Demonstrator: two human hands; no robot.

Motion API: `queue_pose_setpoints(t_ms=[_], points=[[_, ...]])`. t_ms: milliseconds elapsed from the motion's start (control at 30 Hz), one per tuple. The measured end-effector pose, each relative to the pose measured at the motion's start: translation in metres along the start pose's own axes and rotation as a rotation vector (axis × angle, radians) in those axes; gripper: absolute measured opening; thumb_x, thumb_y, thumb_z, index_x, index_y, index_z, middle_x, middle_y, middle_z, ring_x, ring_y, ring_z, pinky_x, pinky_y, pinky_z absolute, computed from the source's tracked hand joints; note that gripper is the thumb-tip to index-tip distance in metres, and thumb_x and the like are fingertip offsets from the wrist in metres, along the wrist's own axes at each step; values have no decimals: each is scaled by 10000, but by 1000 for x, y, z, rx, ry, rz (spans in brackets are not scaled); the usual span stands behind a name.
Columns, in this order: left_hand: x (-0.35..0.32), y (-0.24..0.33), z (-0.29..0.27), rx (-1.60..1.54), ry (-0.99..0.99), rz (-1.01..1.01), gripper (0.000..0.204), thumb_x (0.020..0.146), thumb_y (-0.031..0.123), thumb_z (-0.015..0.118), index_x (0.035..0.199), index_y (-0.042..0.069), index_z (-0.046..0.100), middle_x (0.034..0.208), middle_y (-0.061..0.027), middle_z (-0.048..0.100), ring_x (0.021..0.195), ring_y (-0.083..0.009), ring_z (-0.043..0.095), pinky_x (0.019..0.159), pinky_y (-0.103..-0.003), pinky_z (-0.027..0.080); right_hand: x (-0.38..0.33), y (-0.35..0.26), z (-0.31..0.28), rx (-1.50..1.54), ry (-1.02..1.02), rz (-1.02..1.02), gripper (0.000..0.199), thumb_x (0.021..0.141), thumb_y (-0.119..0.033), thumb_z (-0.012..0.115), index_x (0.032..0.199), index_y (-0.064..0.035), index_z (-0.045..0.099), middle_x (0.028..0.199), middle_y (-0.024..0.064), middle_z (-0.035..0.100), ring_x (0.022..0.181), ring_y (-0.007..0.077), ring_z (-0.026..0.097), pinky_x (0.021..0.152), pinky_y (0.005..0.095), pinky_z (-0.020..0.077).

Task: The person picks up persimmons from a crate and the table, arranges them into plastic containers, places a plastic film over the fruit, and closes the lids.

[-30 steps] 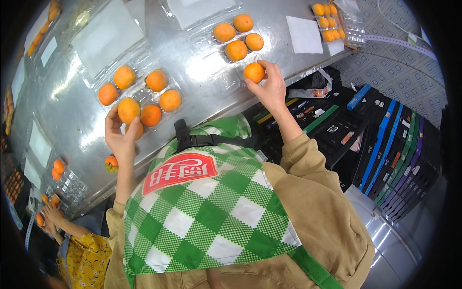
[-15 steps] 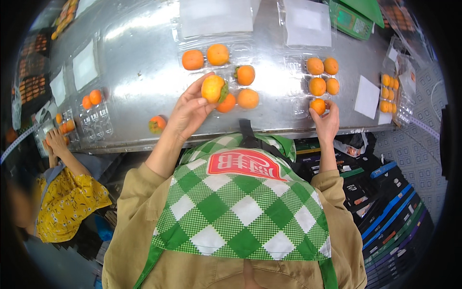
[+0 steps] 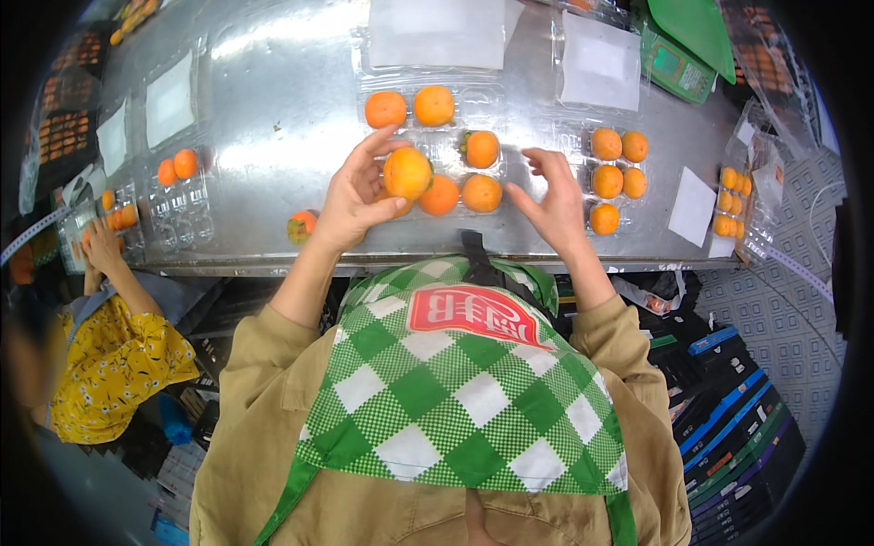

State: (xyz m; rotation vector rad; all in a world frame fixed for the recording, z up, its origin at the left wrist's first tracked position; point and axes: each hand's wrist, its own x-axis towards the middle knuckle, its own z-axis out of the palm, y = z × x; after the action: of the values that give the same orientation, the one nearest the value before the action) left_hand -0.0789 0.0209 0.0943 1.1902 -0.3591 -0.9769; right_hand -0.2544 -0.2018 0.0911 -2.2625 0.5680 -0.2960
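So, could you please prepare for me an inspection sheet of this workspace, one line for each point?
Surface: metal table, shiny, with bright glare.
Fruit and trays: middle clear tray holds several orange fruits; right clear tray holds five.
Clutter: loose fruit near the table's front edge, toward the left; green scale at the far right.
Hands: left hand holds a fruit raised over the middle tray; right hand is open and empty, between the two fruit groups.
Cables: thin pale line at far right; cannot tell if it is a cable.
Surroundings: co-worker in yellow flowered top at left; dark crates at lower right.
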Motion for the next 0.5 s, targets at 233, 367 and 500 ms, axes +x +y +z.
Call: queue_pose_setpoints(t_ms=[233, 367, 500], points=[[-3, -2, 1, 779, 92, 285, 862, 659, 31, 737, 1434, 83, 361, 1249, -116, 528, 1118, -215, 533, 908, -352, 467, 37, -38, 32, 173, -158, -20, 471, 718, -166, 758, 1130, -42, 566, 992, 116, 563, 860, 253, 585, 772, 351, 505], [-3, -16, -5, 965, 201, 420, 824, 663, 23, 743, 1411, 94, 406, 1214, -118, 530, 1081, -229, 548, 882, -339, 479, 47, -31, 35, -246, -102, -53, 527, 703, -203, 771, 1166, -61, 565, 1046, 127, 529, 915, 310, 582, 808, 396, 505], [-4, -21, -9, 983, 310, 378, 800, 669, 12, 750, 1396, 92, 427, 1183, -113, 527, 1065, -231, 552, 877, -335, 480, 49, -16, 34, -290, -228, 114, 585, 672, -217, 790, 1192, -78, 559, 1098, 148, 501, 957, 333, 577, 832, 407, 502]])
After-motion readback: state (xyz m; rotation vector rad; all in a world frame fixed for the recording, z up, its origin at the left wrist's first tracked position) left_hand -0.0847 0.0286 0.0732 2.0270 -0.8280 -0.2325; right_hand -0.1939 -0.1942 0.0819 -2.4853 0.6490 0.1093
